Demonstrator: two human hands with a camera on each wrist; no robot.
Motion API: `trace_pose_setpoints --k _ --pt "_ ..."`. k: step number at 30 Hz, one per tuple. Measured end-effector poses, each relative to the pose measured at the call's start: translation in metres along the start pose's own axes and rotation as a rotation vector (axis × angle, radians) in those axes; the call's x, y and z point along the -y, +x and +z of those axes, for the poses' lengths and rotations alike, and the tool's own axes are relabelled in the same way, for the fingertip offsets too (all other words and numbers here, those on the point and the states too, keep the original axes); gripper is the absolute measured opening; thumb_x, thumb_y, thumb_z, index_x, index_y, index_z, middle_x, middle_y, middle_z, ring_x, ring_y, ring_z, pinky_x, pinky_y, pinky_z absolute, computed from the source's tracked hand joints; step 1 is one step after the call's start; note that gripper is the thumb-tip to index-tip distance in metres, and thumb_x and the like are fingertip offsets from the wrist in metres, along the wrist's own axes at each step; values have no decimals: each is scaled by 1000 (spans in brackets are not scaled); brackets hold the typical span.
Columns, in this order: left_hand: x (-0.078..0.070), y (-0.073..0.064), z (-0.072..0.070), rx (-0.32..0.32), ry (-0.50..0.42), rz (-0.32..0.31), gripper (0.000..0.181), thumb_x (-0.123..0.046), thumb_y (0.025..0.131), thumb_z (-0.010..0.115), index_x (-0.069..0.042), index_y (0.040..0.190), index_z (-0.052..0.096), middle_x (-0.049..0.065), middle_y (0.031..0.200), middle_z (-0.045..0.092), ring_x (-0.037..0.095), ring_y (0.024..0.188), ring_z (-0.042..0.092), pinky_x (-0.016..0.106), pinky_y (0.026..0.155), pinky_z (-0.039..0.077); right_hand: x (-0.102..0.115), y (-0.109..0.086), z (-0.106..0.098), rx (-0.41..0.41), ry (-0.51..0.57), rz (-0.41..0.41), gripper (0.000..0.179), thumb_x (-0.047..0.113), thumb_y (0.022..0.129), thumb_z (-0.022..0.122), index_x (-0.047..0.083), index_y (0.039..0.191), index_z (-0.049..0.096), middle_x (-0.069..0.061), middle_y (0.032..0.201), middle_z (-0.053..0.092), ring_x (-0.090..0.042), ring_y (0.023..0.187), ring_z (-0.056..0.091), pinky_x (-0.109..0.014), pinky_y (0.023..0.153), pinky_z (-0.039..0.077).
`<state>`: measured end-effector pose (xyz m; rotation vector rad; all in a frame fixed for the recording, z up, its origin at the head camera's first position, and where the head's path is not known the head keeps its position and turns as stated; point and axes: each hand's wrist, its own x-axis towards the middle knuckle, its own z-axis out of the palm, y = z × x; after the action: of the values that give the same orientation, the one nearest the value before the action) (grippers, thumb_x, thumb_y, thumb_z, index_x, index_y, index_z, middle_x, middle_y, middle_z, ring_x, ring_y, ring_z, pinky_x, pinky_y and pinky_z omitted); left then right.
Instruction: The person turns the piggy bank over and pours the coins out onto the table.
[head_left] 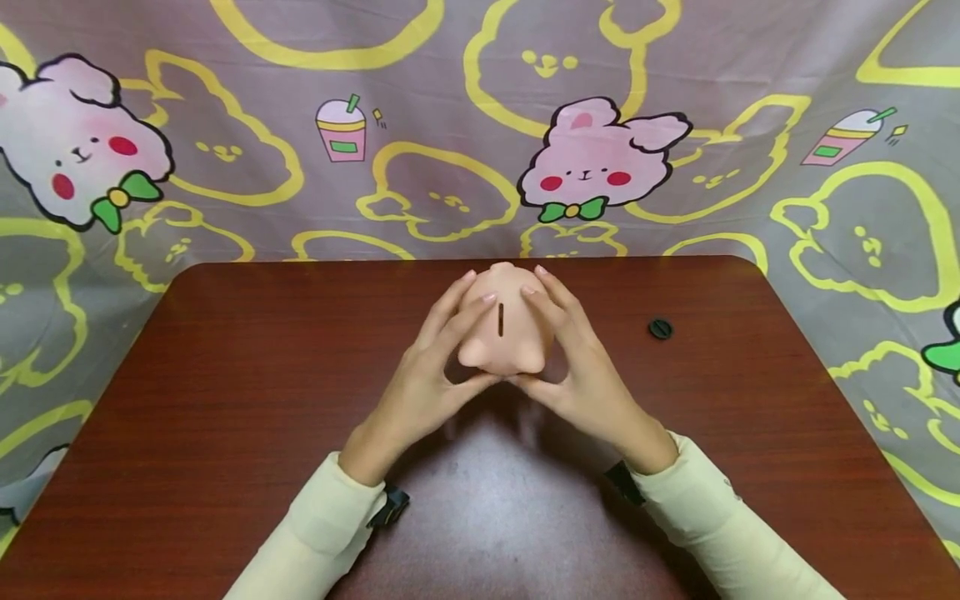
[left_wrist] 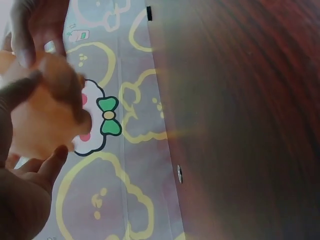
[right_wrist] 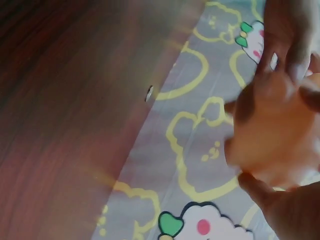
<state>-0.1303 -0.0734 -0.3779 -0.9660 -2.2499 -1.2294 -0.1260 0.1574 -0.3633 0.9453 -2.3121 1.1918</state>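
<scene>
The bank (head_left: 521, 327) sits between your two hands, clasped from both sides, so neither grip is nearer to it. Its slot (head_left: 501, 320) faces up towards your head and runs straight away from you, in the gap between the left and right fingertips. From above, the body looks a little longer along that same line, though your fingers hide part of its outline. Two rounded lumps (head_left: 472, 353) lie at the near end, just above your thumbs. The wrist views show the bank held up off the tabletop (head_left: 225, 375), but they are too blurred to make out its underside.

Your left grip (head_left: 422, 377) is curved round the bank's left side: fingers on the upper flank, one tip just beside the slot, thumb tucked at the near end. Your right grip (head_left: 591, 379) mirrors it on the right side. Both are clamped on the bank, spread about as wide as its body, and the thumb tips come close together at the near end; you can't tell from above whether they touch.

Well out to the right of the right grip, about level with its fingers, a black disc (head_left: 660, 329) lies flat on the tabletop, touched by neither hand. Your right grip is clearly the nearer one to it. Beyond both grips, the tabletop ends at a patterned curtain (head_left: 438, 50).
</scene>
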Motion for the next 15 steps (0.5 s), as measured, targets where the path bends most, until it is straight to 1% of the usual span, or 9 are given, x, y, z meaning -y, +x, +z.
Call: trace_pose_setpoints --k 3,5,7,10,13,15 --pt "-1 0 -2 -7 -66 -27 83 -9 79 92 -14 152 53 9 169 36 27 152 42 39 118 45 0 -1 -5 16 123 148 100 1 77 91 16 161 40 -7 169 34 -24 154 36 -19 119 34" --pt "-3 1 -3 -7 -98 -39 79 -9 80 91 -13 150 56 8 168 38 26 152 43 35 118 44 -1 -2 -8 20 239 248 98 -1 80 89 22 162 39 -3 166 40 -19 149 42 -19 114 42" --pt "-4 2 -3 -2 -126 -51 77 -9 82 90 -12 150 56 6 168 39 25 153 42 32 117 45 -1 -3 -10 19 342 325 96 -3 82 85 26 161 40 -2 162 45 -17 144 48 -22 109 49" --pt "-6 3 -3 2 -139 -70 74 -9 84 89 -13 150 57 4 168 39 23 152 43 33 117 45 -2 -3 -12 8 462 409 91 -4 86 81 27 161 40 -6 155 52 -16 134 56 -24 97 57" --pt "-8 5 -3 -3 -132 -111 72 -12 86 87 -17 151 56 2 167 39 21 150 45 36 114 48 -2 -2 -12 -8 541 461 83 -1 91 77 21 161 40 -9 155 51 -18 131 59 -24 98 57" --pt "-11 7 -3 0 -131 -152 72 -15 88 86 -20 153 55 0 168 38 19 148 47 37 109 52 -3 -2 -12 -14 623 506 78 0 94 73 19 161 40 -7 156 50 -18 128 59 -24 97 57"
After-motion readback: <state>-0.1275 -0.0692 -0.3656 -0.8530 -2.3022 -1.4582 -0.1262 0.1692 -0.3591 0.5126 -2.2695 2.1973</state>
